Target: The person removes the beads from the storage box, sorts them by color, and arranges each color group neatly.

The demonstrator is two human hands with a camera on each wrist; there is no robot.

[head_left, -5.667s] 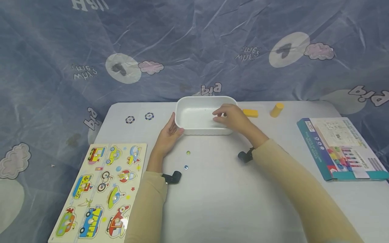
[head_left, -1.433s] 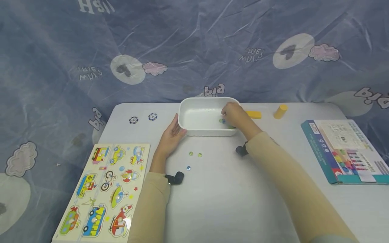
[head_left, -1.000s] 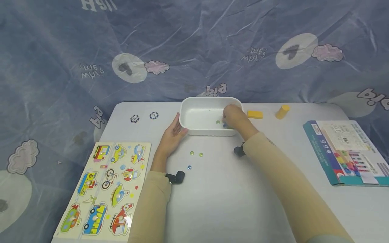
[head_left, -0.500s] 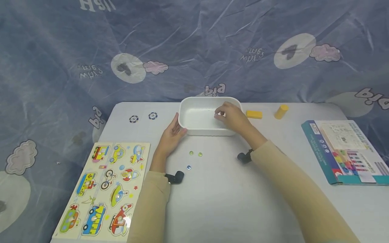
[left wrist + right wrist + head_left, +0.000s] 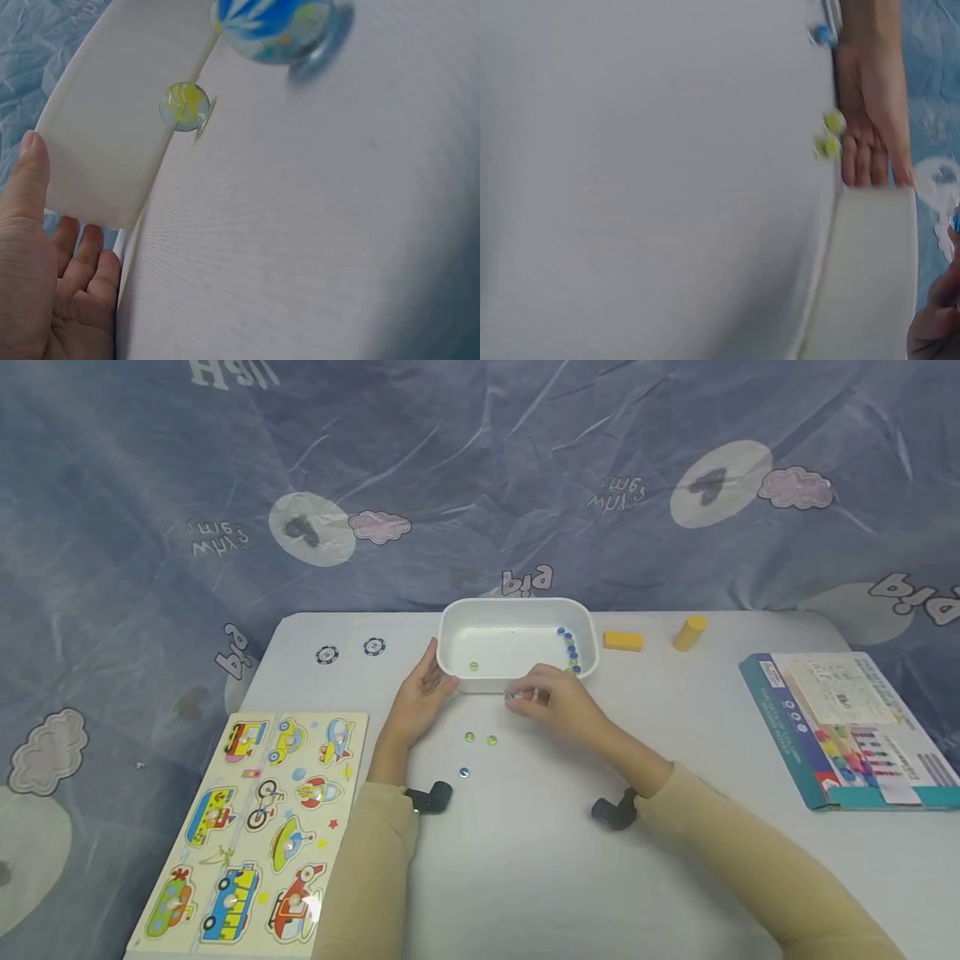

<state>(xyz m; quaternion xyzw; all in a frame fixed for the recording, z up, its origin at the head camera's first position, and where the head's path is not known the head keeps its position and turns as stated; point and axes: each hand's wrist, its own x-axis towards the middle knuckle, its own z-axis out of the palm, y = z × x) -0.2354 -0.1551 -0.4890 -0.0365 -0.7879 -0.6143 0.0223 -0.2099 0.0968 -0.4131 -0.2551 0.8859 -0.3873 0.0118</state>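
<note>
In the head view my left hand (image 5: 420, 697) holds the near left corner of a white plastic box (image 5: 517, 686), thumb at the front wall and fingers along the side. My right hand (image 5: 562, 706) is just in front of that box and pinches a blue marble (image 5: 955, 220) between thumb and fingertips. Two yellow-green marbles (image 5: 492, 741) and a blue-patterned marble (image 5: 464, 772) lie on the white table between my arms. Inside the box, several blue and yellow-green marbles (image 5: 572, 649) line the right end; one yellow-green marble (image 5: 474, 666) sits near the left front.
A wooden vehicle puzzle board (image 5: 247, 835) lies at the left, with two poker chips (image 5: 374, 647) behind it. Right of the box are a yellow block (image 5: 622, 641) and a yellow cylinder (image 5: 689, 633). A flat cardboard box (image 5: 851, 731) lies far right.
A second yellow-green marble has joined the marbles on the table since the oldest frame. My right hand has come out over the box's front wall with a blue marble. My left hand stays put.
</note>
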